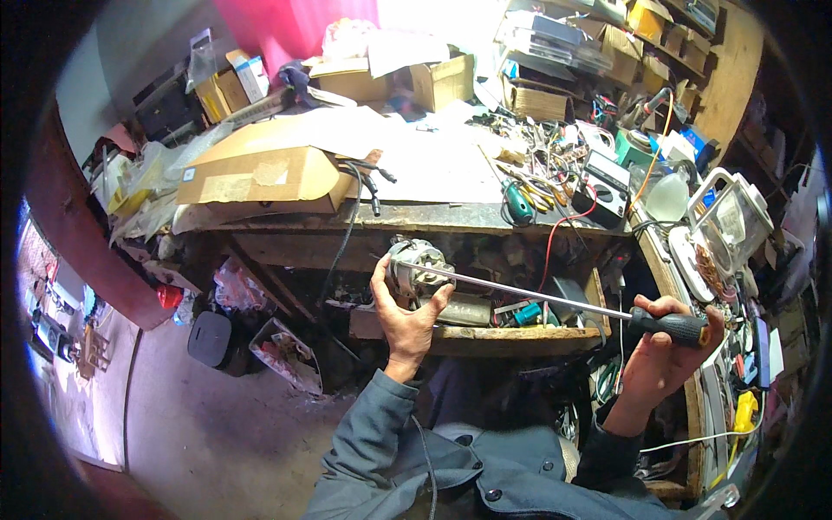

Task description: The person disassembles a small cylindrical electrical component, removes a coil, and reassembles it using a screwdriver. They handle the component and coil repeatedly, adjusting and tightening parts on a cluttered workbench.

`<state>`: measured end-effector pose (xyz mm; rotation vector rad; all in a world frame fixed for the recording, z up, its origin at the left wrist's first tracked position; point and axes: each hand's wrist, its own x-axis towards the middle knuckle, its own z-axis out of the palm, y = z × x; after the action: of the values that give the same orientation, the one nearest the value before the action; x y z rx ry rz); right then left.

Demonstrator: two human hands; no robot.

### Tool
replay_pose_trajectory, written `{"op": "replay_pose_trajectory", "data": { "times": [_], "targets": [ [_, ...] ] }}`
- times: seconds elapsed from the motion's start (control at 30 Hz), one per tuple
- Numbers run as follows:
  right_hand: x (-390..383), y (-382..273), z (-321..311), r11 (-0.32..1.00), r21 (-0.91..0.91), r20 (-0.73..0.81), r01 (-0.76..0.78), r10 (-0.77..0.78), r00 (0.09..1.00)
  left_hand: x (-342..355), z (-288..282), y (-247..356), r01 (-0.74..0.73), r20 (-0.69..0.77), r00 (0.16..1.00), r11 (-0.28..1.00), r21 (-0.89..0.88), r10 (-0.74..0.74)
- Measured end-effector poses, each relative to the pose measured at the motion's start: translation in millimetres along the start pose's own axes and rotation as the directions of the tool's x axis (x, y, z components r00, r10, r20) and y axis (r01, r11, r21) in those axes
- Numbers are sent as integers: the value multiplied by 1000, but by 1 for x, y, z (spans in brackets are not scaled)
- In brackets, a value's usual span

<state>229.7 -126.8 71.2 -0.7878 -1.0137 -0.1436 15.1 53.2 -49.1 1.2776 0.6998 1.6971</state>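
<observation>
My left hand [406, 325] grips a small electric motor [422, 258], a round metal body with pale inner parts, in front of the bench edge. Its thumb and fingers wrap the motor's sides. In my right hand [659, 364] is a long screwdriver [643, 321] with a black handle, the fingers closed round that handle. The steel shaft runs leftward, nearly level, to the motor. Its tip meets the motor's face near my left thumb; I cannot make out what it touches there.
Below the motor an open wooden drawer [520, 333] holds assorted parts. On the bench are a cardboard box [260, 178], a green-handled screwdriver [519, 203], a meter [601, 187] with a red lead and piled hand tools. A clear jug [732, 221] stands at the right.
</observation>
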Motion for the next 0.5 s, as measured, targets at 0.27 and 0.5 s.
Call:
{"op": "replay_pose_trajectory", "data": {
  "times": [0.27,0.5],
  "targets": [
    [-1,-2,-3,1000,-6,-21,18,-18,1000,1,-8,-9,-73,45,997,975,211,65],
    [0,-8,2,1000,-17,-55,-3,3,998,0,-7,-9,-80,37,997,974,211,74]
  ]
}}
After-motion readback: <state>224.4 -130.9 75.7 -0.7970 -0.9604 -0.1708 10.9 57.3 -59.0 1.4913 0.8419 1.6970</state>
